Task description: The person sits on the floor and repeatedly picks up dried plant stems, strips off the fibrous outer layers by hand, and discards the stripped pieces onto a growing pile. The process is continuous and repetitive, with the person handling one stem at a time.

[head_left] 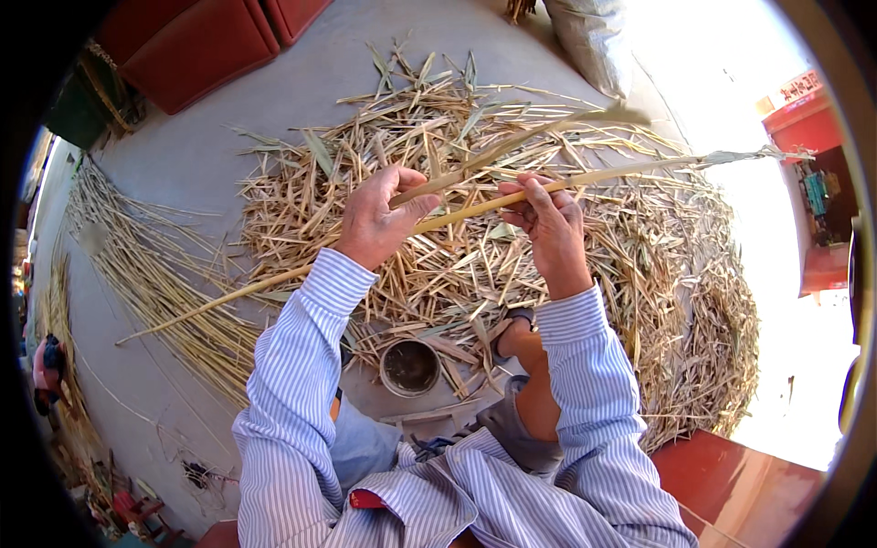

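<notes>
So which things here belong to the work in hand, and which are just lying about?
In the work:
yellow stalk, in right hand
dry leaf strip, in left hand
likely the stalks at left and husk heap

Apparently lying about:
pale sack
red padded seat
round tin, use unclear

Left fingers (407, 176) partly hidden; pale sack (592, 41), red seat (196, 55) cut off at top edge; lower-left clutter (132, 507) unclear.

Looks like a home room doubling as workshop: red padded furniture (201, 59), upper left; smooth grey floor (196, 164); heap of dry husks (676, 274) across centre; long stalks (174, 283), left; pale sack (594, 41), upper right.
</notes>
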{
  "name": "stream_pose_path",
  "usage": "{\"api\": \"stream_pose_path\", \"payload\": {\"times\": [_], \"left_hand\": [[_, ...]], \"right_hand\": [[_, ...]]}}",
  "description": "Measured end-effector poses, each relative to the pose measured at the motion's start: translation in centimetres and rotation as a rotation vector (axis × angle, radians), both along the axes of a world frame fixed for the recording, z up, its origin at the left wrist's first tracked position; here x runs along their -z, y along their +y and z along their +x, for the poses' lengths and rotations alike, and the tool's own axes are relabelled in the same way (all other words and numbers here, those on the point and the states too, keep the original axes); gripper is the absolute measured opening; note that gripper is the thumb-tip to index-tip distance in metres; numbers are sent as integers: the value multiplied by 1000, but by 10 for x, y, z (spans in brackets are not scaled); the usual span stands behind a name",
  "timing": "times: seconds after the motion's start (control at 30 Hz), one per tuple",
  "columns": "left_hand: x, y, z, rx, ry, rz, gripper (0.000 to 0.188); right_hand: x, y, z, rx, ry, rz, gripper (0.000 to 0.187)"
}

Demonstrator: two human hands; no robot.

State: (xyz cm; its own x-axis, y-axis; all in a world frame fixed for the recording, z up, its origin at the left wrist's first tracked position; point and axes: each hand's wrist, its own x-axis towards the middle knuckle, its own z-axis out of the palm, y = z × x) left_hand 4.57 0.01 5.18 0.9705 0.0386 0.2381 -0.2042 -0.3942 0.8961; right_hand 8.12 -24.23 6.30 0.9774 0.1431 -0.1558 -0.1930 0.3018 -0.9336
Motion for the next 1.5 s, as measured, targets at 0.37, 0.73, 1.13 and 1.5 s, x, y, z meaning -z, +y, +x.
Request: {"api": "stream_pose_path", "payload": {"times": [0.37,0.73,1.13,1.5], "left_hand": [[4,0,-18,262,334,159,33],[14,-16,-20,68,325,-303,17],[5,32,-9,-144,-273,691,42],[8,-5,-37,-9,223,-2,26]], "right_hand": [[-8,-32,7,83,-4,-8,26],[-15,-41,7,6,-130,35,25],[-10,-62,10,148,-66,-151,29],[-12,-45,21,210,-49,-175,31]]}}
